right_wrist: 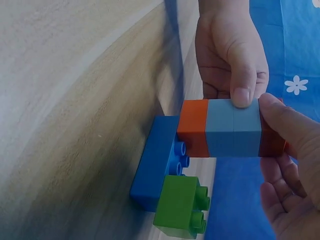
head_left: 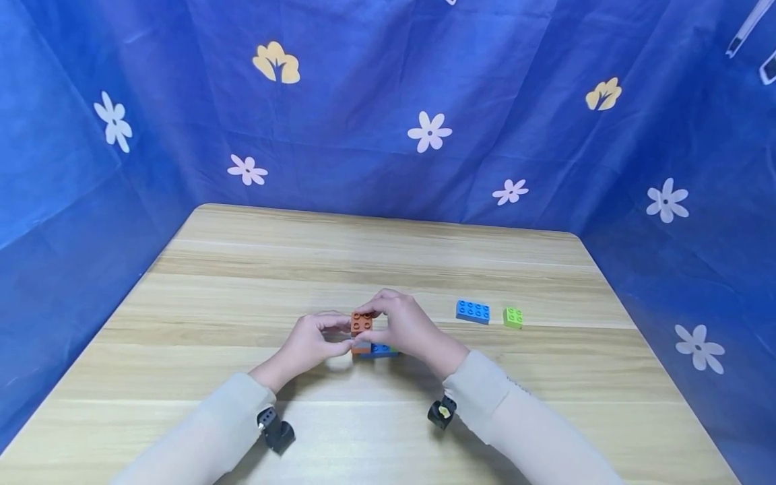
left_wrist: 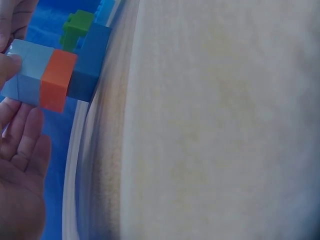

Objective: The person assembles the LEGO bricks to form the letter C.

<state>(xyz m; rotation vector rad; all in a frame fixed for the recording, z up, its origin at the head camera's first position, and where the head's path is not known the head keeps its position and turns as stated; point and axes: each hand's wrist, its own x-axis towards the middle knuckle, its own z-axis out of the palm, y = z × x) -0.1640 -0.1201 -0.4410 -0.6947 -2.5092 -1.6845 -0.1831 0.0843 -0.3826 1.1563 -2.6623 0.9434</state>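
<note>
A stack rises from one end of a long blue brick [right_wrist: 155, 162] on the table. Upward it has an orange brick [right_wrist: 193, 127], two light blue bricks [right_wrist: 234, 129] and a darker orange brick [head_left: 362, 322] on top. A green brick [right_wrist: 175, 205] sits on the long brick's other end. My left hand [head_left: 313, 340] holds the light blue bricks, its thumb against their near side. From the right, my right hand [head_left: 407, 328] pinches the top orange brick between thumb and fingers. In the left wrist view the top brick is out of sight.
A loose blue brick [head_left: 473, 311] and a small green brick [head_left: 512, 317] lie to the right on the wooden table [head_left: 273, 252]. Blue flowered cloth [head_left: 364, 87] surrounds the table at the back and sides.
</note>
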